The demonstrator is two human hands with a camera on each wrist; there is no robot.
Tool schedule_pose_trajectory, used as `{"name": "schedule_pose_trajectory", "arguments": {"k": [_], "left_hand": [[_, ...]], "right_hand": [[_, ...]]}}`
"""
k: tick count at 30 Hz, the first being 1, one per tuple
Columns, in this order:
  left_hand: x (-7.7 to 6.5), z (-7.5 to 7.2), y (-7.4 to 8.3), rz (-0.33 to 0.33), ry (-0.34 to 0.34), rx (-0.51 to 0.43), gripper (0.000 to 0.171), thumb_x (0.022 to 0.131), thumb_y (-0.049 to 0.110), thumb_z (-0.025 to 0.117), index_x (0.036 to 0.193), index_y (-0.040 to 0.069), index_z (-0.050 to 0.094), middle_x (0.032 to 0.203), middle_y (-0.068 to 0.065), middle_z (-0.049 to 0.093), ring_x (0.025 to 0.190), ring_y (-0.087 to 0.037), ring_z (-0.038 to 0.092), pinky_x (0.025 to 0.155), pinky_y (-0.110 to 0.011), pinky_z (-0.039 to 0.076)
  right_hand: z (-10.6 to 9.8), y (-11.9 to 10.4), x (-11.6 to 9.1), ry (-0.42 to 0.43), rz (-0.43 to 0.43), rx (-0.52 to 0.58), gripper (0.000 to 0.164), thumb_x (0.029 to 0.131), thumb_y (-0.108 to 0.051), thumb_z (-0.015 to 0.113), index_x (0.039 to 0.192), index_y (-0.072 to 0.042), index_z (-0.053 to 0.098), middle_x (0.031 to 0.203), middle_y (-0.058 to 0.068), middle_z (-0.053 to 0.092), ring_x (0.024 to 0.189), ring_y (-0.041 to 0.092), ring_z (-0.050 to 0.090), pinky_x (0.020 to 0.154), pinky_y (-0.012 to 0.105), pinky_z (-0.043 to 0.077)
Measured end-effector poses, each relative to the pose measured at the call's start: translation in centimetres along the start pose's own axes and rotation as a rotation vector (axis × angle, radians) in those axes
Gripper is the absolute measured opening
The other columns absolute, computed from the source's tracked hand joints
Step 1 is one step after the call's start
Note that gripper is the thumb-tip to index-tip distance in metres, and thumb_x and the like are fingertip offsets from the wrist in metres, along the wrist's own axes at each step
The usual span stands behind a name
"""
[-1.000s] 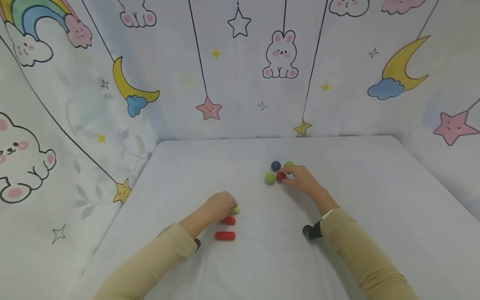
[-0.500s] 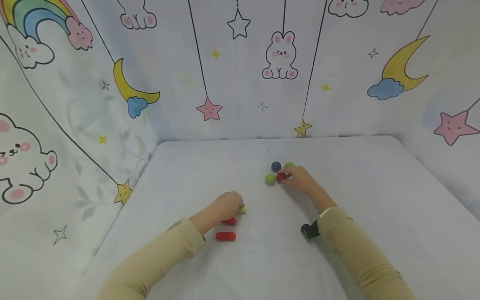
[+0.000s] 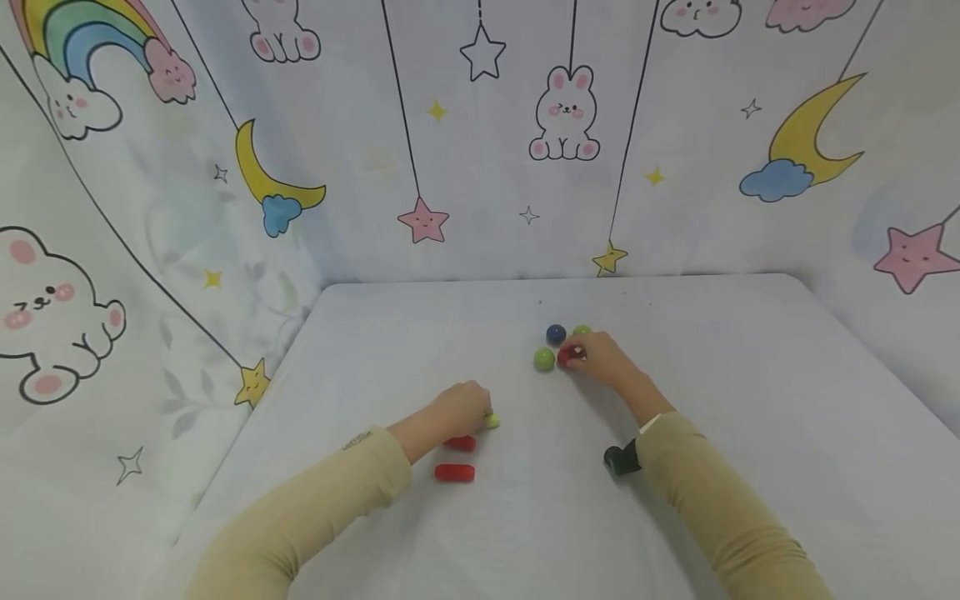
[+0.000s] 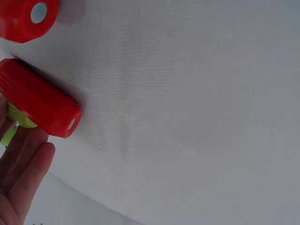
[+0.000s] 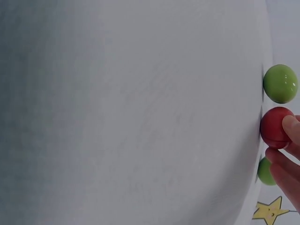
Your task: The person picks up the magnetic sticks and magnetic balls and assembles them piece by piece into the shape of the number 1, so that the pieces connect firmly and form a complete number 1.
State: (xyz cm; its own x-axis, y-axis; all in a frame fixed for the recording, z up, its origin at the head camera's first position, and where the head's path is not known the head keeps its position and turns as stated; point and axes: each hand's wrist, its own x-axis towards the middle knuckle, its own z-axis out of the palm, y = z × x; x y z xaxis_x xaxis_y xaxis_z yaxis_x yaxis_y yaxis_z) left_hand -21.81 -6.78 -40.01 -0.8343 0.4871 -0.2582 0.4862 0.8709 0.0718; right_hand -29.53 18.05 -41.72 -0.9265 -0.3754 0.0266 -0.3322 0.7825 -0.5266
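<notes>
My left hand (image 3: 459, 407) pinches a small yellow-green cylinder (image 3: 492, 422) on the white table, its far end mostly covered by the fingers. Just in front of that hand lies a red cylinder (image 3: 462, 443), partly hidden; a second red cylinder (image 3: 455, 473) lies nearer to me. In the left wrist view, the closer red cylinder (image 4: 40, 98) shows ridged sides and a pale end. Farther back, my right hand (image 3: 606, 360) holds a red ball (image 5: 275, 127) between thumb and fingers. Around it sit a green ball (image 3: 544, 359), a dark blue ball (image 3: 556, 334) and another green ball (image 3: 582, 331).
A white cloth covers the table (image 3: 420, 333). Patterned curtain walls (image 3: 495, 167) rise behind it and on both sides. A black wrist camera (image 3: 621, 460) sticks out below the right sleeve.
My left hand has shifted to the right along with the yellow-green cylinder, away from the red cylinders. The right hand stays at the red ball, and the other balls look unmoved.
</notes>
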Motion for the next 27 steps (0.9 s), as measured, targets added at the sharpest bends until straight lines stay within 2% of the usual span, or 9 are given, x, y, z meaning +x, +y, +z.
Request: {"name": "schedule_pose_trajectory", "arguments": {"k": [8,15,20,27], "left_hand": [[0.5,0.1,0.6,-0.019,-0.002,-0.051,0.019,0.086,0.016,0.063,0.101,0.005,0.069,0.093,-0.004,0.067,0.073,-0.011,0.055,0.072,-0.025,0.05],[0.7,-0.1,1.2,-0.04,0.008,-0.085,0.011,0.086,0.016,0.063,0.085,0.005,0.067,0.067,0.0,0.052,0.058,-0.011,0.042,0.055,-0.021,0.041],[0.8,-0.3,1.5,-0.064,-0.016,-0.125,0.013,0.086,0.015,0.064,0.089,0.003,0.066,0.066,0.0,0.051,0.056,-0.011,0.041,0.054,-0.02,0.04],[1.3,0.0,1.8,-0.071,-0.013,-0.102,0.014,0.086,0.017,0.064,0.08,0.005,0.06,0.066,-0.002,0.049,0.054,-0.012,0.041,0.05,-0.021,0.04]], "right_hand": [[-0.2,0.2,-0.4,-0.014,0.018,0.027,0.026,0.081,-0.005,0.066,0.107,-0.003,0.063,0.104,0.014,0.061,0.096,0.028,0.058,0.084,0.04,0.048],[-0.5,0.1,-0.9,-0.026,0.006,0.028,0.023,0.08,-0.005,0.068,0.102,-0.004,0.064,0.101,0.012,0.062,0.093,0.027,0.058,0.082,0.04,0.049],[-0.5,0.1,-1.1,-0.043,0.001,0.027,0.02,0.078,-0.007,0.071,0.096,-0.006,0.062,0.095,0.01,0.063,0.088,0.024,0.059,0.079,0.038,0.05],[-0.6,0.0,-1.3,-0.075,-0.04,0.038,0.019,0.077,-0.008,0.071,0.093,-0.006,0.061,0.092,0.011,0.063,0.082,0.023,0.06,0.074,0.035,0.051]]}}
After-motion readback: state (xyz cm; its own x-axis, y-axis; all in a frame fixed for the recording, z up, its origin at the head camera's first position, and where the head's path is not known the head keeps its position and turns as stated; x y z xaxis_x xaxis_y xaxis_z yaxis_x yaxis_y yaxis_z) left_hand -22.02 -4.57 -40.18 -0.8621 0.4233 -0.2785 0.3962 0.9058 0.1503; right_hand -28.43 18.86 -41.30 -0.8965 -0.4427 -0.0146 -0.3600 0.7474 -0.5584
